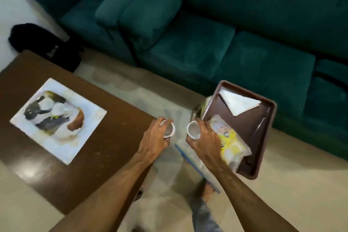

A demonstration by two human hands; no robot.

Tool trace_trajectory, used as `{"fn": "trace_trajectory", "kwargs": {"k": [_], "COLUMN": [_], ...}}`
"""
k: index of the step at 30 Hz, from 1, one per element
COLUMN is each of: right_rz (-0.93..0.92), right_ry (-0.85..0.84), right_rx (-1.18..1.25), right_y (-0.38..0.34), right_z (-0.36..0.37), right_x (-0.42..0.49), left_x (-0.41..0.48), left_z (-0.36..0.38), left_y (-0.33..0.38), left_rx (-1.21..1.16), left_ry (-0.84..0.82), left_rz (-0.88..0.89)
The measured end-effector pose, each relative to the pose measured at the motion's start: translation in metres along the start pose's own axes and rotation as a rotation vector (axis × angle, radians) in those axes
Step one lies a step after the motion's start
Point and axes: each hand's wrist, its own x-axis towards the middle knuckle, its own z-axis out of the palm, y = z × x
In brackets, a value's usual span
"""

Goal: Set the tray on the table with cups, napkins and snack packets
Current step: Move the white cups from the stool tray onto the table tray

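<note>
My left hand [155, 138] grips a small white cup [169, 130] above the right edge of the brown table [113, 137]. My right hand [204, 140] grips a second white cup [193, 130] just left of the brown tray [263, 133]. The tray sits to the right of the table, on a support I cannot make out. On it lie a folded white napkin [238, 102] at the far end and a yellow snack packet [230, 142] at the near end, partly hidden by my right hand.
A white mat with a dark printed picture [58, 120] lies on the table's left part. A green sofa [207, 34] runs along the back, a black bag [47, 45] by its left end. A clear plastic sheet with a blue edge [190, 160] hangs below my right arm.
</note>
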Motion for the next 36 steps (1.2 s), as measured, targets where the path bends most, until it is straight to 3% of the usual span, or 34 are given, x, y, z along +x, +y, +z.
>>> {"fn": "trace_trajectory", "kwargs": {"k": [5, 19, 26, 32, 36], "right_rz": [-0.145, -0.336, -0.367, -0.261, -0.163], "right_ry": [-0.034, -0.095, -0.088, -0.079, -0.066], "right_rx": [-0.049, -0.073, -0.074, -0.036, -0.014], "right_y": [-0.09, -0.326, -0.391, -0.434, -0.462], "right_z": [0.071, 0.237, 0.299, 0.356, 0.394], "right_x": [-0.055, -0.193, -0.186, -0.146, -0.112], "left_x": [-0.089, -0.29, -0.291, -0.244, -0.198], "left_z": [-0.027, -0.147, -0.18, -0.206, -0.22], "left_y": [-0.106, -0.35, -0.434, -0.509, -0.559], "left_rx": [-0.007, -0.083, -0.13, -0.15, -0.109], "left_ry": [0.069, 0.241, 0.28, 0.297, 0.222], "left_rz": [-0.128, -0.357, -0.349, -0.317, -0.247]}}
